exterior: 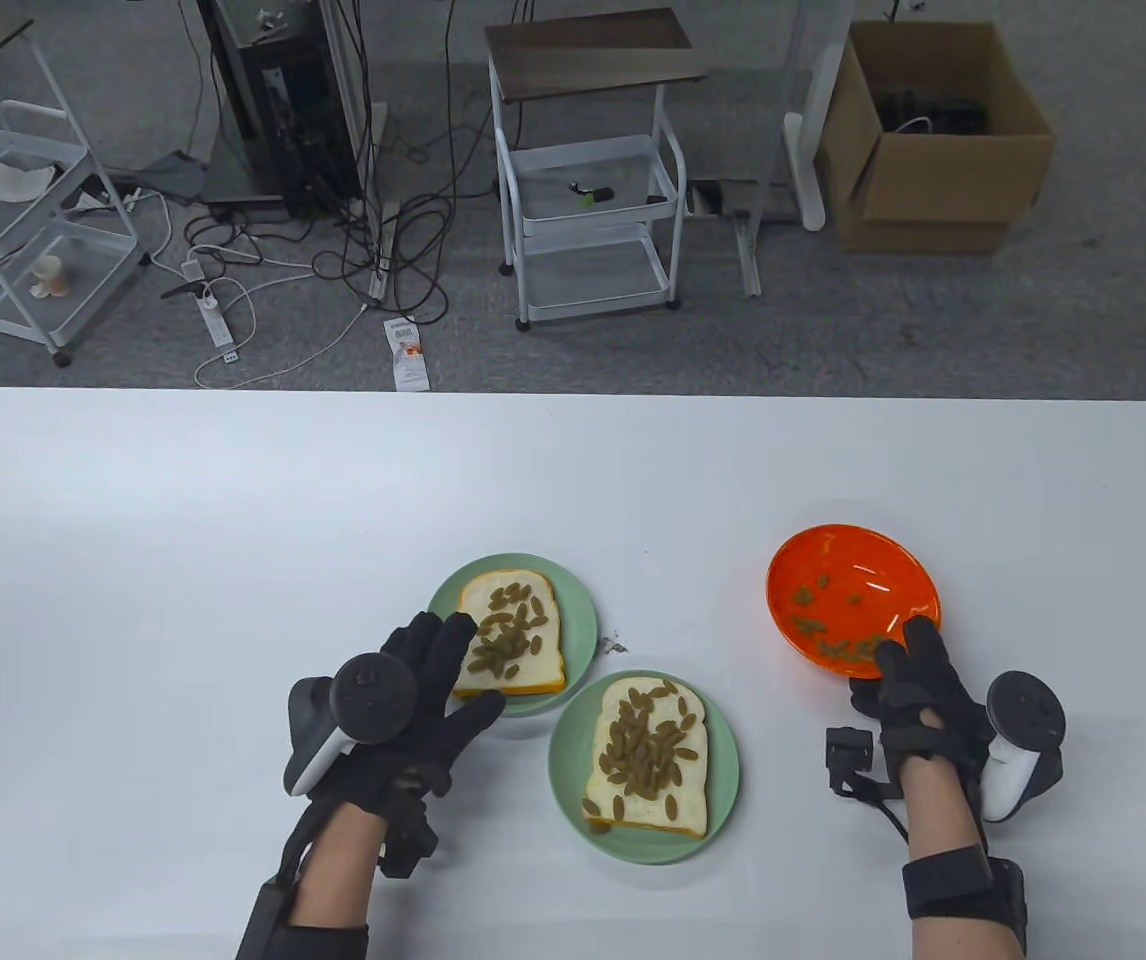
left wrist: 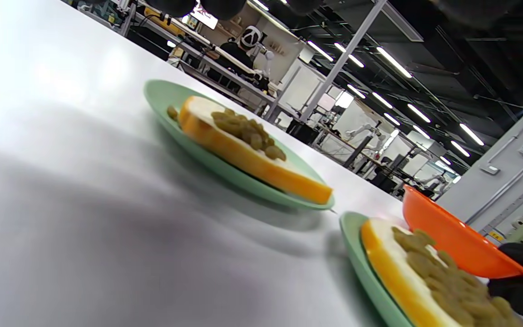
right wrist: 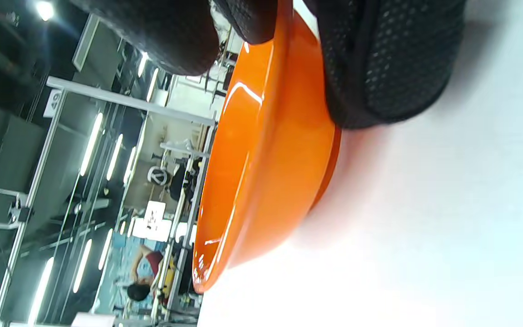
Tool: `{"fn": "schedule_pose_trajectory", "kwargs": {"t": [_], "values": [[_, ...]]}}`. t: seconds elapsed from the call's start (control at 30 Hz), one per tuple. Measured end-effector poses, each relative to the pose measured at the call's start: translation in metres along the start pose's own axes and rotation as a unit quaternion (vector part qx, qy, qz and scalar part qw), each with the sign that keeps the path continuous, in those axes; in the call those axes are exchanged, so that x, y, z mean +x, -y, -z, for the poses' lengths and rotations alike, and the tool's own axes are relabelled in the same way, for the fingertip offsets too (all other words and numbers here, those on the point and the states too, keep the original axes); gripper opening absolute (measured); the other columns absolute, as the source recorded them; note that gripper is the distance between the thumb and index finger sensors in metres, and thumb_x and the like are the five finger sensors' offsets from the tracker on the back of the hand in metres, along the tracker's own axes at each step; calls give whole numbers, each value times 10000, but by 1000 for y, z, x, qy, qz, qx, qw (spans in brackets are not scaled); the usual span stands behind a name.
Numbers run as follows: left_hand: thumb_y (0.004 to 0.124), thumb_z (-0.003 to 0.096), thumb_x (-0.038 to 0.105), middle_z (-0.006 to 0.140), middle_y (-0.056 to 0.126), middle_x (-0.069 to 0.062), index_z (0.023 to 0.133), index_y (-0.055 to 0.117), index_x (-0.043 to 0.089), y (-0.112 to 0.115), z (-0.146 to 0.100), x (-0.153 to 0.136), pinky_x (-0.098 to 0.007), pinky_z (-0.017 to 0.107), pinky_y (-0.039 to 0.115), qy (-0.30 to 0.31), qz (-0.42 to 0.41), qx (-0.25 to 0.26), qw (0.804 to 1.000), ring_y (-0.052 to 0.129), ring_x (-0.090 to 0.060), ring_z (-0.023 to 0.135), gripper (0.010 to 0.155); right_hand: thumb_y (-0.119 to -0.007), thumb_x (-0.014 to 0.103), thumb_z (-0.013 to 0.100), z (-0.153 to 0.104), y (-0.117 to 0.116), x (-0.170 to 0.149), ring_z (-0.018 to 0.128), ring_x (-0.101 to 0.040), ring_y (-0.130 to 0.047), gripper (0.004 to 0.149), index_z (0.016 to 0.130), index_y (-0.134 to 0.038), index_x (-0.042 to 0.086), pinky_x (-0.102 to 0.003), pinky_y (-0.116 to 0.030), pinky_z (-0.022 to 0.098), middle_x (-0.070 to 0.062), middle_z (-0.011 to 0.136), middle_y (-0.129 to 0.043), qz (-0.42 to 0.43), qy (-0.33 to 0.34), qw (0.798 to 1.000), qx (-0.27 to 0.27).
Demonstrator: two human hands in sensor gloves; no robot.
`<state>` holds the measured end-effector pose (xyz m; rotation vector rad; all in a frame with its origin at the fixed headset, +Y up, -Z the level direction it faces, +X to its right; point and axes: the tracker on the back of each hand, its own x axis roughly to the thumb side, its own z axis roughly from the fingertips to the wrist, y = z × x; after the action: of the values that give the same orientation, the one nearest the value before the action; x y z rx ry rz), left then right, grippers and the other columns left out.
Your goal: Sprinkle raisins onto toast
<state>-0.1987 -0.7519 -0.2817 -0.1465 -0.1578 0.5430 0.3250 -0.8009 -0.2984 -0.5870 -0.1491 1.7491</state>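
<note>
The left hand (exterior: 403,700) hovers palm-down with its fingers spread, holding nothing, its fingertips just over the near-left edge of the farther toast (exterior: 511,635), which sits on a green plate (exterior: 581,620) and carries a heap of raisins (exterior: 508,640). Just right of that hand, a second toast (exterior: 651,755) on its own green plate (exterior: 723,790) is well covered too. Further right, the right hand (exterior: 918,690) grips the near rim of the orange bowl (exterior: 853,600), thumb over the lip and fingers below, tilting it off the table (exterior: 233,560); a few raisins cluster in the bowl beside the thumb. Both slices look generously topped, so the job seems nearly done. To finish well, take small pinches from the bowl and release them over the bare corners of the toast, not the middle heaps, keeping the bowl steady so nothing spills.
</note>
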Motion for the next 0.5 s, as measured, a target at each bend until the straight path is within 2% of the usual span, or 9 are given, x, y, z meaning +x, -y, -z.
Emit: {"fn": "schedule_pose_trajectory", "kwargs": {"t": [0.1,0.2,0.27,0.33,0.37,0.43,0.47,0.5], "values": [[588,426,824,1265,340,-58,1178,353,417,2,-1,4,-697,798,459,8,5,-7,1000,406,-398,1174,887,-775,379,533,-6,-1,5,740,-656,-724,720,1105,-484,54,-607,-728,510,-427,1062,-252,-20,25,999,-24],[586,423,828,1267,337,-57,1177,350,422,2,-1,7,-697,800,458,18,6,-6,1000,404,-398,1177,888,-772,404,536,-20,-2,19,851,-689,-491,749,1111,-443,55,-691,-567,565,-411,1062,-168,-57,70,994,-69],[586,422,829,1268,337,-53,1177,346,427,3,-1,9,-692,806,454,29,3,-3,1000,400,-393,1180,888,-771,422,535,-32,-4,33,881,-692,-382,756,1111,-438,62,-726,-474,577,-405,1064,-165,-106,141,979,-104],[587,415,831,1272,328,-45,1176,340,439,4,-2,13,-692,813,443,45,-1,-7,999,389,-389,1186,890,-762,467,536,-48,-14,50,892,-685,-363,772,1114,-434,73,-734,-450,577,-398,1074,-204,-172,256,944,-120],[589,415,830,1272,317,-43,1175,339,438,5,-2,14,-691,816,436,53,-3,-7,999,383,-386,1188,891,-760,494,534,-53,-19,55,898,-676,-386,775,1113,-450,82,-728,-465,580,-391,1082,-253,-184,289,933,-112],[589,412,831,1275,304,-33,1172,326,450,6,-3,18,-689,823,429,70,-2,-4,998,371,-380,1194,890,-752,580,521,-66,-36,65,934,-655,-397,822,1128,-448,116,-729,-472,600,-364,1110,-323,-200,369,907,-49],[590,411,832,1276,297,-28,1172,321,453,7,-3,21,-689,825,426,80,1,-1,997,366,-374,1196,892,-744,616,514,-73,-47,70,957,-641,-425,839,1139,-442,145,-732,-483,612,-345,1128,-359,-203,407,891,8],[589,408,834,1277,291,-26,1171,316,458,8,-3,23,-688,827,425,87,6,0,996,365,-374,1198,894,-752,611,510,-82,-63,74,982,-630,-388,836,1148,-433,172,-746,-435,621,-337,1142,-349,-200,444,868,97]]}}
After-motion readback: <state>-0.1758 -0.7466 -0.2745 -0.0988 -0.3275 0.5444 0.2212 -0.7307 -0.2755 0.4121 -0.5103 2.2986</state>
